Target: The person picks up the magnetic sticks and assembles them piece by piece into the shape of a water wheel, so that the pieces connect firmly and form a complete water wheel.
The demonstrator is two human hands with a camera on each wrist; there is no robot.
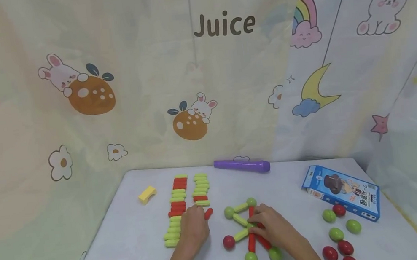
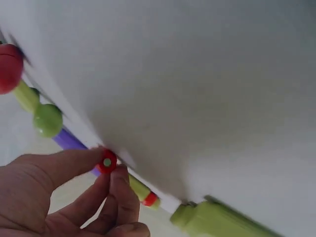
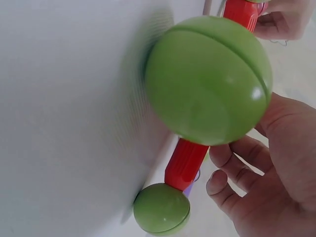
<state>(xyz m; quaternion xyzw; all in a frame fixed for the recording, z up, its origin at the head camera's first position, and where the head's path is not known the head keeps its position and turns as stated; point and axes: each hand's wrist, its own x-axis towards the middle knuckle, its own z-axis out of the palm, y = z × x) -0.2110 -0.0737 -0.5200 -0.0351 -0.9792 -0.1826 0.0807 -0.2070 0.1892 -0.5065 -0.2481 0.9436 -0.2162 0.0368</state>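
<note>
My left hand (image 1: 195, 226) pinches a short red rod (image 1: 208, 214) between thumb and fingertips; its round end (image 2: 107, 162) faces the left wrist camera. Right of it lies a ball-and-stick model (image 1: 251, 237), with red and yellow-green rods fanning out from a green centre ball. Green balls and a red ball (image 1: 229, 242) cap the rods. My right hand (image 1: 276, 226) grips the model near its centre, thumb and fingers around a red rod there. In the right wrist view a large green ball (image 3: 210, 81) hides part of that grip.
Two columns of loose red and yellow-green rods (image 1: 179, 198) lie at the left. A yellow block (image 1: 147, 194) is farther left. Along the back lies a purple tube (image 1: 242, 166). Several loose balls (image 1: 335, 234) and a blue box (image 1: 342, 192) occupy the right side.
</note>
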